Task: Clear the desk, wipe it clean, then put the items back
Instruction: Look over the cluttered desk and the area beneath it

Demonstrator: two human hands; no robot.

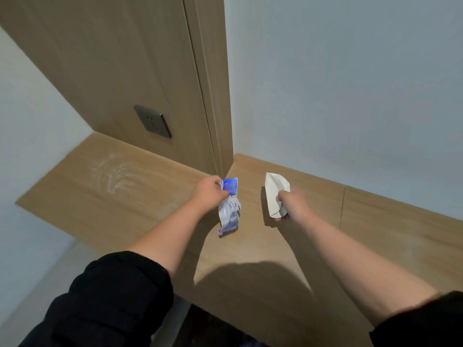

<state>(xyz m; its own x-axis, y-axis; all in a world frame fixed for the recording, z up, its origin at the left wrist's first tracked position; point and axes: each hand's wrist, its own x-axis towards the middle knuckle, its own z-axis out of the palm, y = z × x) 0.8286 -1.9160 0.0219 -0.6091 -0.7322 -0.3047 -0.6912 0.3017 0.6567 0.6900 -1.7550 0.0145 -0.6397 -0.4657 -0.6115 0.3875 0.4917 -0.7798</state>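
Note:
The light wooden desk (140, 196) runs along the wall and bears nothing but streaks of white dust (112, 174) at its left. Above its middle, my left hand (209, 192) grips a crumpled blue-and-white wrapper (229, 206) that hangs down from my fist. To the right, my right hand (288, 202) holds a folded white tissue (274, 190), its free end sticking up and away from me. Both hands hover just over the desk top, about a hand's width apart.
A tall wooden panel (125, 71) with a dark wall socket (152, 121) rises behind the desk's left part. Pale walls (350, 83) close the right and far left. A seam (342, 206) crosses the desk top at the right. The desk's front edge runs below my forearms.

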